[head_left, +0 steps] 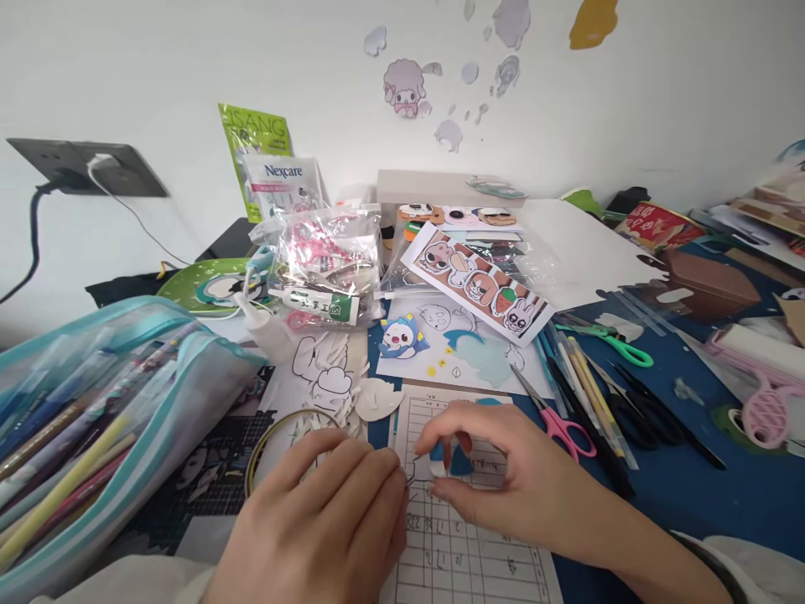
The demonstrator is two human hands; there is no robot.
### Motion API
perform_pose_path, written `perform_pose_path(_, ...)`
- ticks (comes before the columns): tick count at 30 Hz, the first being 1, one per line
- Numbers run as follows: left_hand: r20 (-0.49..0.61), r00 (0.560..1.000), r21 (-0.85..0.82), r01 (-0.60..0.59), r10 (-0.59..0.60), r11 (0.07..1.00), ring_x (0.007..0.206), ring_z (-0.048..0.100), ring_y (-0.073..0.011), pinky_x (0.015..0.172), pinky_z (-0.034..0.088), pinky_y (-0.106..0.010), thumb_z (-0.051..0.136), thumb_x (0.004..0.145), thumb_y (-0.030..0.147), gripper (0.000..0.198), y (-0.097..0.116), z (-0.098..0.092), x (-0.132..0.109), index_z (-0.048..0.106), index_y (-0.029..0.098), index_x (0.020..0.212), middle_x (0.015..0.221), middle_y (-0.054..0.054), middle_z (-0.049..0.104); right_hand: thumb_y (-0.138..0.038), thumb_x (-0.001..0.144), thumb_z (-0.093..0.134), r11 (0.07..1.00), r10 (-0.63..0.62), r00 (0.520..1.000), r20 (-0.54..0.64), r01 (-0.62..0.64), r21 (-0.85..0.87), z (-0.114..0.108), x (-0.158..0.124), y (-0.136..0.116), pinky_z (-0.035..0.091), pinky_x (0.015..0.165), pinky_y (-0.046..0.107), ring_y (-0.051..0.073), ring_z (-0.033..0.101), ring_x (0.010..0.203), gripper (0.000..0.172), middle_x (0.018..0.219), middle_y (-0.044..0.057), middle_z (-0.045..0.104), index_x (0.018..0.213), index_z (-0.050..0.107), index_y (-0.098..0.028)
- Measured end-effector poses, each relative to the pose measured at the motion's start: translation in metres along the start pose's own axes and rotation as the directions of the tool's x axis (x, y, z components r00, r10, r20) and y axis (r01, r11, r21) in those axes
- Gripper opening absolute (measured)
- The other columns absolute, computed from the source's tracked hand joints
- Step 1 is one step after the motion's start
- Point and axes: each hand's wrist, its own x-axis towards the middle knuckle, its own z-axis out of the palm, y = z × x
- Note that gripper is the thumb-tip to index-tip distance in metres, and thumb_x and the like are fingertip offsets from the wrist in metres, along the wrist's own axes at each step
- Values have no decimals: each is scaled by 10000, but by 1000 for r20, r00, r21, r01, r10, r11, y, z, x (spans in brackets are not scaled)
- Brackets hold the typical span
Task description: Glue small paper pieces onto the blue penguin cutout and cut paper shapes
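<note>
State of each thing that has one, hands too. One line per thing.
Left hand: fingers curled, grip hidden
Right hand: pinching
Blue-and-white piece: between right thumb and fingers
Pencil case: filled with pens
White bottle: nozzle up
Pink scissors: lying down, blades seemingly closed
White plug: inserted
Black plug: inserted

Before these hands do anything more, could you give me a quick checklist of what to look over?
1. Blue-and-white piece held: ok, between finger and thumb of the right grip.
2. Left grip secure: cannot tell, its fingertips are hidden.
3. Gridded sheet fully visible: not ok, the hands block part of it.
4. Pink-handled scissors set down: ok, lying beside the right grip.
5. Blue character picture in sight: ok, lying beyond the hands.
</note>
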Motion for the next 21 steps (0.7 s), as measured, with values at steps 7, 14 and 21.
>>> perform_pose_path(7,139,949,-387,315,-283,867,754,675,-176,665,512,-270,563,839,256,116,-7,-4,4,662,201,865,838,-6,721,-139,797,629,997,-17,1000,-6,17,69,0,-2,1,464,608,204,121,590,724,182,840,-2,683,958,682,-207)
perform_pose_path(14,868,482,-482,762,-119,-433,675,652,-112,629,484,-205,713,769,471,315,-17,-2,20,635,171,824,725,3,676,-64,786,618,964,-179,983,-29,182,196,-4,-4,3,481,688,243,128,591,715,230,772,5,668,952,705,-197)
perform_pose_path(21,893,451,-313,632,8,-709,683,682,-81,570,414,-147,842,690,343,322,-7,7,14,640,158,860,716,29,683,-44,805,600,939,-255,963,-87,268,215,0,-3,2,484,666,255,134,606,721,243,772,19,664,959,717,-190)
